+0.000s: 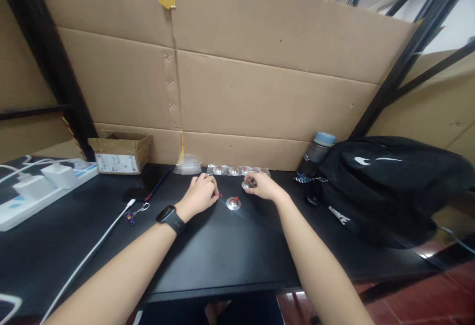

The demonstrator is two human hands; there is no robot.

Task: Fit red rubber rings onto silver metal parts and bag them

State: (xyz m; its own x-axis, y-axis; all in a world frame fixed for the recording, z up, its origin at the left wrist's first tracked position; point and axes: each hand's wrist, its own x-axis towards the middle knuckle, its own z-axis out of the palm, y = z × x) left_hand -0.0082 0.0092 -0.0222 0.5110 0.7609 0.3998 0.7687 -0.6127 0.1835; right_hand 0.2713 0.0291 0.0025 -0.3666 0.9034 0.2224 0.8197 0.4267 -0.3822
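Note:
My left hand [202, 194], with a dark watch on the wrist, is low over the black table, its fingertips pinched on a small red piece [220, 196]. Between my hands a round silver disc with a red top [233, 203] lies on the table. My right hand [261, 186] grips another silver disc [246, 185] by its edge; its fingers partly cover it. Behind the hands, a row of several similar discs with red tops [233, 170] lies in clear packaging, the right end partly hidden by my right hand.
Clear plastic bags [188, 164] lie left of the row. Farther left are a cardboard box [120, 154], a dark tablet [143, 184], a keychain [130, 216], a white cable and a power strip [48, 191]. A bottle [315, 156] and black bag [386, 186] stand at right.

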